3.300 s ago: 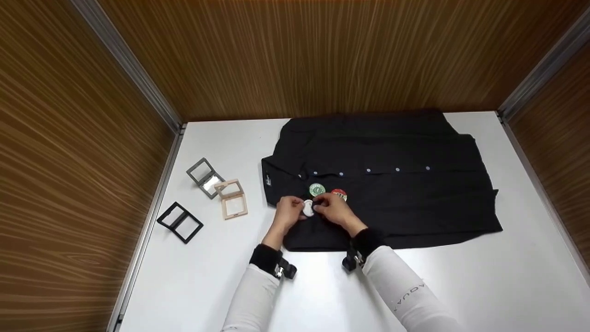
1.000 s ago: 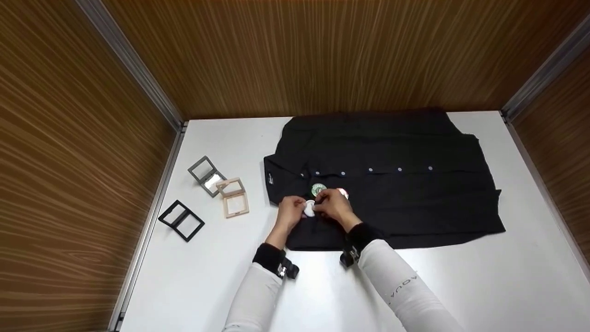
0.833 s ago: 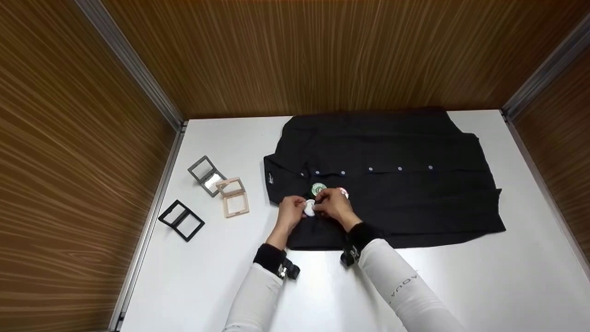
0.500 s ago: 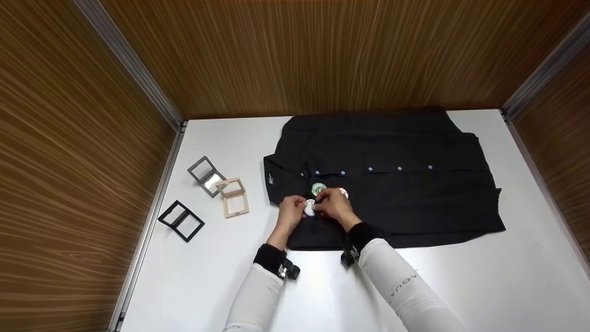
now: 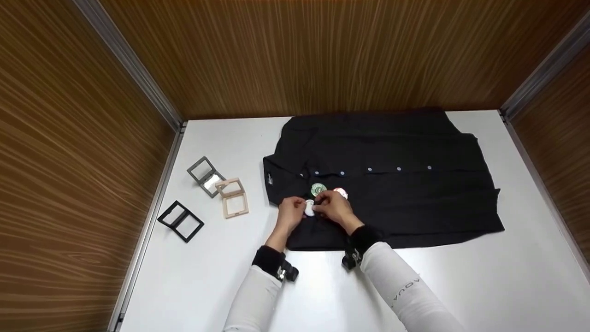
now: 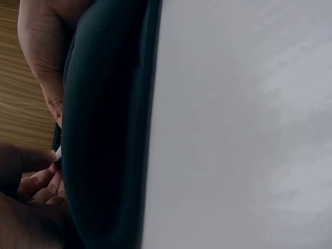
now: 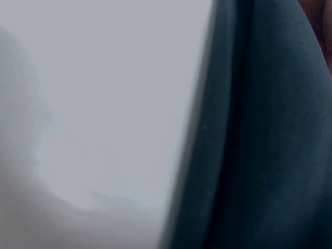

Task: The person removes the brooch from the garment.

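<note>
A black buttoned shirt [image 5: 405,203] lies flat with its collar to the left. Over its chest area, my left hand [image 5: 290,213] pinches the left edge of a round white button badge [image 5: 309,208]. My right hand [image 5: 335,207] has thumb and fingers at the badge's right edge, holding it too. Just above are a green round badge [image 5: 318,189] and a red-and-white badge [image 5: 341,192], the latter partly behind my right hand. In the left wrist view a sliver of the white badge [image 6: 58,153] shows at the left fingertips; shirt cloth [image 7: 275,129] hides most of the right hand in the right wrist view.
On the white table [image 5: 193,286], left of the shirt, lie three unfolded square frame-like cases: a grey one [image 5: 206,176], a beige one [image 5: 234,198] touching it, and a black one [image 5: 180,222]. Wood-grain panels [image 5: 341,60] enclose the back and sides.
Both hands stay at the white badge. The right hand earlier moved over more of the red badge, and has now shifted slightly, uncovering more of it. The shirt lies nearly unchanged.
</note>
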Demonstrator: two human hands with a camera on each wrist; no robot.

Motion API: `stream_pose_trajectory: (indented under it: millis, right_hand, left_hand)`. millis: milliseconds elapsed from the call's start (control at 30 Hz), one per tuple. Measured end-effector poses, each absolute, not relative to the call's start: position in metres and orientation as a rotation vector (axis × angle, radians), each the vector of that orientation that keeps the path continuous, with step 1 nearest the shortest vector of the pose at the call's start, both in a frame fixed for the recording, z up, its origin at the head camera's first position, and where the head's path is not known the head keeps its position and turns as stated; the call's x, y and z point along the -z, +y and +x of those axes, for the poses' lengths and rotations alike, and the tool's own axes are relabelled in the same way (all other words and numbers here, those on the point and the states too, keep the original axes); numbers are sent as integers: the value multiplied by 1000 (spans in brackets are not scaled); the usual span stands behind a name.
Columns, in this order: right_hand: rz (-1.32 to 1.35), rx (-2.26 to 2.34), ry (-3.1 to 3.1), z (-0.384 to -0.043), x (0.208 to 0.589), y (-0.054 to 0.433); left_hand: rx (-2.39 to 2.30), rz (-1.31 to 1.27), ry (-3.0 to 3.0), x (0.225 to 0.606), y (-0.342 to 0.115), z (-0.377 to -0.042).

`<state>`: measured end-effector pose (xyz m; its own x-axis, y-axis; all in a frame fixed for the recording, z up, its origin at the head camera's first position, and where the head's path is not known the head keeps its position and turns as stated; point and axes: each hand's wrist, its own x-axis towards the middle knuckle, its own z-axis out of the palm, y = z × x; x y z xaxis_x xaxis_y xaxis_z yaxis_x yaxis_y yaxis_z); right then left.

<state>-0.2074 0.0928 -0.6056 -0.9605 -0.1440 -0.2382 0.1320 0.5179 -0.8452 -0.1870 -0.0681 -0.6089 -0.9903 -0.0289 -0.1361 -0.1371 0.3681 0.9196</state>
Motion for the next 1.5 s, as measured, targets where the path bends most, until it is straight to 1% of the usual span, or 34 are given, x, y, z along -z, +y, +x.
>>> stream_pose_trajectory:
  millis: [133, 400, 667, 933, 1267, 1500]
  right_hand:
    - [-55, 1469, 2451, -206, 607, 95]
    - [-91, 1542, 2377, -205, 608, 98]
    - [-100, 1535, 2392, -206, 611, 98]
    - [-98, 1573, 2366, -205, 613, 99]
    - [-167, 1513, 2377, -204, 609, 104]
    - [-248, 1427, 2462, -202, 610, 112]
  left_hand:
    - [-1683, -132, 2560, 609, -67, -184]
    - [-1493, -33, 2818, 608, -65, -183]
    - [-1399, 3, 2864, 600, -65, -182]
    - [-1396, -72, 2733, 599, -75, -177]
    - [-1548, -208, 2636, 605, -94, -171]
    - [-1629, -243, 2549, 608, -105, -167]
